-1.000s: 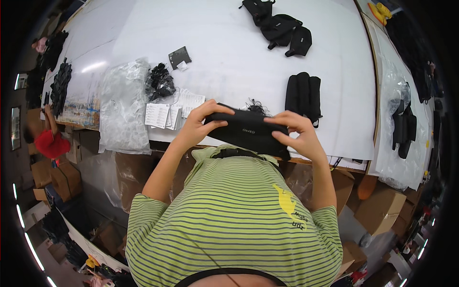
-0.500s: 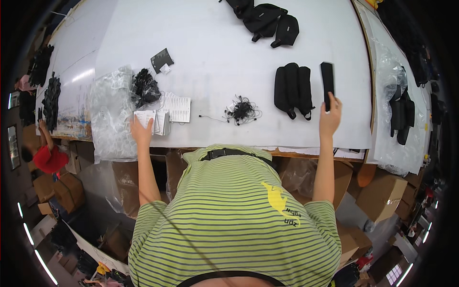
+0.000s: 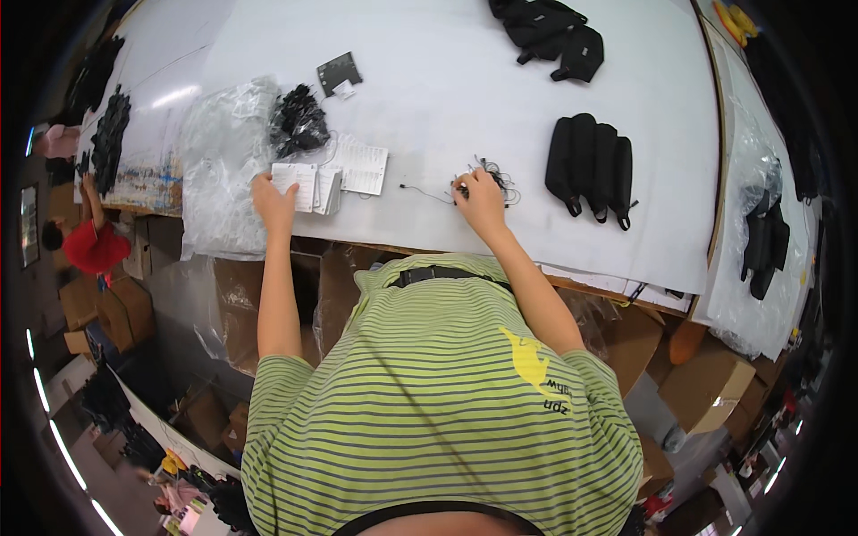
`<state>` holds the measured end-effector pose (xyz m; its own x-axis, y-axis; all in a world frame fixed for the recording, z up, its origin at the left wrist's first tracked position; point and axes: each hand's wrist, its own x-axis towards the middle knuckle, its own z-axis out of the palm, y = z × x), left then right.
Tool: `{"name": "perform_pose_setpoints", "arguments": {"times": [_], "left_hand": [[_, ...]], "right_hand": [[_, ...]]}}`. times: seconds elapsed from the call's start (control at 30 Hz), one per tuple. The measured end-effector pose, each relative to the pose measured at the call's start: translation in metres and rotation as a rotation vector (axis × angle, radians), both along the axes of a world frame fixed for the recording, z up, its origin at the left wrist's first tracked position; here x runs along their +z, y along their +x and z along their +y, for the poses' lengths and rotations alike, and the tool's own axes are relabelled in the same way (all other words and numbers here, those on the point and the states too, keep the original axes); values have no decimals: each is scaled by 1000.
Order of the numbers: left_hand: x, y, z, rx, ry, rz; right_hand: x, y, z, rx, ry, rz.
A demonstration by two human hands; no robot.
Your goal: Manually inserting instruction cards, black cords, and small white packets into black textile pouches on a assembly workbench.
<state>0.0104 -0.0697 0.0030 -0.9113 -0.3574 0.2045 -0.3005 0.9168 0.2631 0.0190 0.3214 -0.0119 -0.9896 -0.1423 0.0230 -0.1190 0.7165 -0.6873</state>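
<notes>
- Left hand: at the left end of the cards, thumb spread apart from the other fingers. I cannot tell whether it grips a card or only touches the stack.
- Right hand: over the cords, fingers bent down and drawn close together among them. I cannot tell whether a cord is caught between them.
- Location: cards and cords lie near the front edge of the surface, cords to the right of the cards.
- Cords: tangled, with one strand trailing toward the cards. I judge that one end should be pinched and drawn out slowly and low.
- Cards: unevenly fanned. I would slide one off with the thumb and check that only one comes.
- Risk, in my judgement: a quick pull could tighten the tangle or drag several cords at once.
- Clearance: four black cases lie side by side, right of the cords; I would keep strands off them. The clear bag lies beside the left hand; I would avoid snagging it.
</notes>
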Motion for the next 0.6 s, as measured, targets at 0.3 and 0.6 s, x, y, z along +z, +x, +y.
{"name": "perform_pose_setpoints", "arguments": {"times": [0.3,0.6], "left_hand": [[59,31,31,42,677,46],[69,67,65,214,1109,132]], "right_hand": [[-32,-14,-22,-118,307,-14],[-7,-24,-13,-229,92,-234]]}}
